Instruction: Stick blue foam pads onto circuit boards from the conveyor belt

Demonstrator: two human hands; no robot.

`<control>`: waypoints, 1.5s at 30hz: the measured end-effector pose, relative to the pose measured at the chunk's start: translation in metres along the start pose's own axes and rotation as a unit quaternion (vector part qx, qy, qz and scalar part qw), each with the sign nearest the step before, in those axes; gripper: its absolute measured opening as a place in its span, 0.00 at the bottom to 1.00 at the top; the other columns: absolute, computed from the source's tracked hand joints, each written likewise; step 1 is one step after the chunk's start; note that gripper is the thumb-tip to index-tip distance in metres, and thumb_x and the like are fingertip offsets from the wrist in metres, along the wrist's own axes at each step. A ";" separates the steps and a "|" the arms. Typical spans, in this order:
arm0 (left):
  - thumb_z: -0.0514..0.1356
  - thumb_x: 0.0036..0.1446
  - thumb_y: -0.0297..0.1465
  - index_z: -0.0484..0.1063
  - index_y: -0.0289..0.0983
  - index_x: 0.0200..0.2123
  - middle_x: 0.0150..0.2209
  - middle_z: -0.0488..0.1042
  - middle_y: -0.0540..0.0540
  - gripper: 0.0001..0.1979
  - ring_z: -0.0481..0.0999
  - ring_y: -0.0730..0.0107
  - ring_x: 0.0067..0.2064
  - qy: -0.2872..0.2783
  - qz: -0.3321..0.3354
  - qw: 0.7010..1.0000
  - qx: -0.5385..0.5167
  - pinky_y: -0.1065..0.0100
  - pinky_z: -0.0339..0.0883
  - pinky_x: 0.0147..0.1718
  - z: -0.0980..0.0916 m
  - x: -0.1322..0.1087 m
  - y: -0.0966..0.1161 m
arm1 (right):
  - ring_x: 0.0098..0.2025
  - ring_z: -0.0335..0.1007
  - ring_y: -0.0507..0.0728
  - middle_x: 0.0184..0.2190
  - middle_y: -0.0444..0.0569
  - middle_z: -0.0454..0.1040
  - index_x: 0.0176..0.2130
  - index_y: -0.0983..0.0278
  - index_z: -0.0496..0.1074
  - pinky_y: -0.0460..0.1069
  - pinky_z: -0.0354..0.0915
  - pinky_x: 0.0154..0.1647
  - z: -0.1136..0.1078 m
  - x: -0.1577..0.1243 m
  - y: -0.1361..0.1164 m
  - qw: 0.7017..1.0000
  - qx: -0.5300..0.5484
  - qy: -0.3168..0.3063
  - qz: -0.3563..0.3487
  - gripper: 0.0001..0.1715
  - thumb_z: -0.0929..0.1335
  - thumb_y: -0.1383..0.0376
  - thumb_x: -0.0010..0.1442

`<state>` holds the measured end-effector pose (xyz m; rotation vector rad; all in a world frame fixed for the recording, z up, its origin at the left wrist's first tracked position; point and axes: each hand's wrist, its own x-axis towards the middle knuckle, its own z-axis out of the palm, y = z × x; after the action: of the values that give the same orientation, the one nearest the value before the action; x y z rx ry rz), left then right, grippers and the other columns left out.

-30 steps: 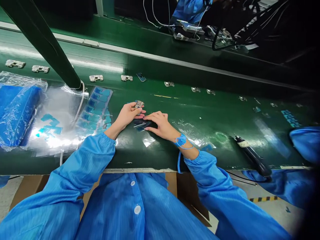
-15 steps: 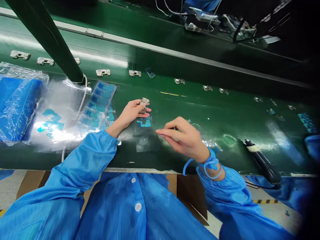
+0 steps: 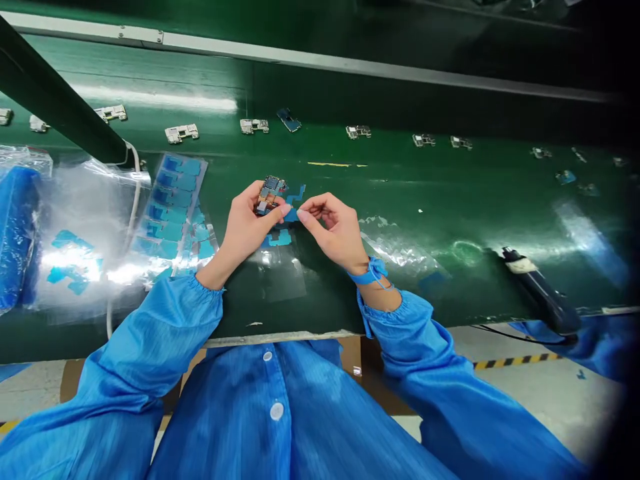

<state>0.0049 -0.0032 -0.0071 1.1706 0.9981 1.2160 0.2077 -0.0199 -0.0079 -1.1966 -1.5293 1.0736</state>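
Observation:
My left hand [image 3: 250,217] is closed around a small circuit board [image 3: 270,193], thumb on its near side, with chips and a copper-coloured patch showing. Just right of the board is a blue cut-out film piece [image 3: 296,195]. My right hand [image 3: 333,227] pinches its edge between thumb and forefinger, while the left thumb tip is close to the same film. Whether the film touches the board is hard to tell. Below the hands, another blue film piece [image 3: 280,238] lies on a clear sheet [image 3: 280,277] on the green bench.
Sheets of blue film cut-outs [image 3: 173,200] lie at left, beside a wrapped blue pack [image 3: 17,233] and a white cable [image 3: 135,193]. Circuit boards [image 3: 182,133] form a row behind. A green post [image 3: 60,93] slants at upper left. A black electric screwdriver [image 3: 540,290] lies right.
My right hand has moved up and left, close to the board, and a blue film piece now shows at its fingertips. The left hand has turned the board and shifted slightly left. The view has shifted.

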 end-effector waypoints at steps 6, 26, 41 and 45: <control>0.81 0.57 0.39 0.76 0.39 0.41 0.36 0.81 0.51 0.20 0.79 0.76 0.32 -0.002 -0.028 1.000 0.011 0.72 0.75 0.36 0.005 -0.006 0.012 | 0.34 0.71 0.56 0.34 0.46 0.79 0.37 0.59 0.78 0.55 0.71 0.39 -0.008 0.000 -0.004 0.991 -0.104 0.021 -0.086 0.17 0.76 0.51 0.71; 0.70 0.69 0.36 0.78 0.43 0.65 0.41 0.87 0.47 0.22 0.88 0.63 0.40 -0.078 -0.140 0.985 -0.071 0.63 0.88 0.43 0.002 -0.009 0.022 | 0.33 0.74 0.54 0.32 0.45 0.79 0.36 0.60 0.78 0.51 0.77 0.38 -0.008 -0.002 -0.012 0.996 0.074 -0.042 0.018 0.31 0.83 0.38 0.57; 0.63 0.75 0.44 0.83 0.39 0.56 0.43 0.86 0.45 0.17 0.91 0.60 0.38 -0.096 -0.211 0.967 -0.104 0.63 0.87 0.37 0.004 -0.007 0.029 | 0.35 0.74 0.54 0.34 0.45 0.78 0.35 0.60 0.78 0.51 0.79 0.39 -0.008 -0.006 -0.015 0.991 0.089 -0.093 0.032 0.29 0.82 0.40 0.60; 0.64 0.75 0.43 0.82 0.38 0.56 0.46 0.86 0.45 0.17 0.91 0.59 0.43 -0.084 -0.186 0.973 -0.106 0.65 0.87 0.41 0.003 -0.007 0.027 | 0.34 0.73 0.54 0.33 0.45 0.77 0.35 0.60 0.78 0.52 0.79 0.39 -0.008 -0.006 -0.019 0.994 0.072 -0.077 0.027 0.30 0.81 0.38 0.60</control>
<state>0.0034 -0.0114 0.0196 0.8572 0.8867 0.8849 0.2122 -0.0276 0.0112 -1.0828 -1.5141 1.3156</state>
